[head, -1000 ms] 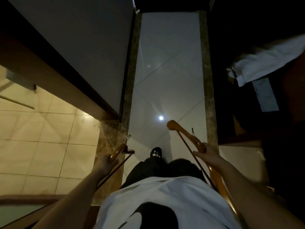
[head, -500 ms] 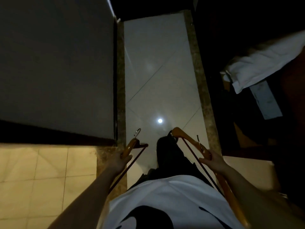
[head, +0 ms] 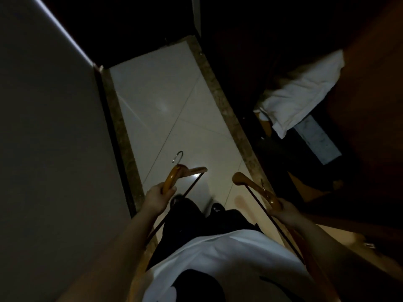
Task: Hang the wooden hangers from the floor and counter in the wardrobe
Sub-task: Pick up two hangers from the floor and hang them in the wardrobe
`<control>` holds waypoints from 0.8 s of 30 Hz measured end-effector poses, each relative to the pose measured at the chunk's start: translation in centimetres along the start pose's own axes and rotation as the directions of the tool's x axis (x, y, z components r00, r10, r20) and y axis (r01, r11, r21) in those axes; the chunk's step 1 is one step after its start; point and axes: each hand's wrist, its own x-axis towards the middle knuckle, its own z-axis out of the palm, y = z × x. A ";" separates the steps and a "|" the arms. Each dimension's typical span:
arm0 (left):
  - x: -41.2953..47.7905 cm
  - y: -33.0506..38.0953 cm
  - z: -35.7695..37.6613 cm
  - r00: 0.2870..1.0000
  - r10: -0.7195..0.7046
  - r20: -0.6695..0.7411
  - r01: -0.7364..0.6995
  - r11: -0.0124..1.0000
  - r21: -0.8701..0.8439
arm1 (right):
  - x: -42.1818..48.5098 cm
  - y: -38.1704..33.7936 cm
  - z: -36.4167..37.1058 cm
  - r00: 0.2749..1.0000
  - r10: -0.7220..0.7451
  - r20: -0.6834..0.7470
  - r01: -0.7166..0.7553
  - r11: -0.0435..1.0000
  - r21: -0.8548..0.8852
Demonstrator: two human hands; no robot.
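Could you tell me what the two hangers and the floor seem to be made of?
The left hanger and right hanger look like varnished wood: orange-brown with a slight sheen. The floor looks like polished tile: light reflections, thin joint lines.

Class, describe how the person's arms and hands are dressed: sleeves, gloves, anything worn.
The left forearm and right forearm are bare as far as the picture shows, no sleeves over them. The left hand and right hand wear no gloves. Dim light shows no watch or rings.
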 end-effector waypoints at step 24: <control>27.9 17.5 -12.6 0.853 0.142 0.502 -0.407 0.783 0.471 | 5.1 -19.8 2.0 0.931 0.090 -0.353 0.002 0.968 0.252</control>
